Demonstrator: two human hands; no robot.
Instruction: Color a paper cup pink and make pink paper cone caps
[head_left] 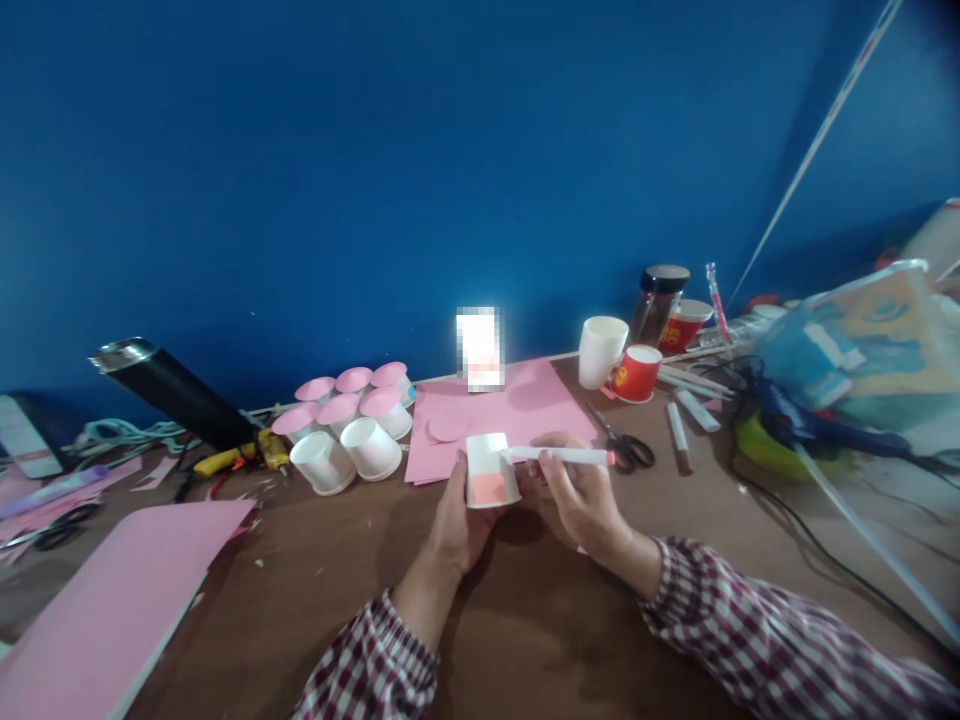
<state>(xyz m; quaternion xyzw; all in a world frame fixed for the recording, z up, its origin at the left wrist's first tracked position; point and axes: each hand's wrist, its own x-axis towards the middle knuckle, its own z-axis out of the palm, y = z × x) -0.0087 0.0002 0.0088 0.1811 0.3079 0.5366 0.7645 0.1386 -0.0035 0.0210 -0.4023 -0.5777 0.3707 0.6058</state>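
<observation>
A small white paper cup (491,455) with an orange-pink band on its lower part is held in my left hand (461,520), whose fingers wrap round its side and base. My right hand (581,495) grips a white marker (574,456) with a pinkish-orange end, and the marker's tip meets the cup's upper right side. Behind the cup lie pink paper sheets (517,395) with a pink paper disc (448,428) on them.
Left stand white cups (322,462), several topped with pink discs (339,408). Black scissors (634,452), a red cup (636,374), a white cup (602,352) and pens (677,430) are on the right. A black bottle (176,395) leans at the left, behind pink paper (127,600).
</observation>
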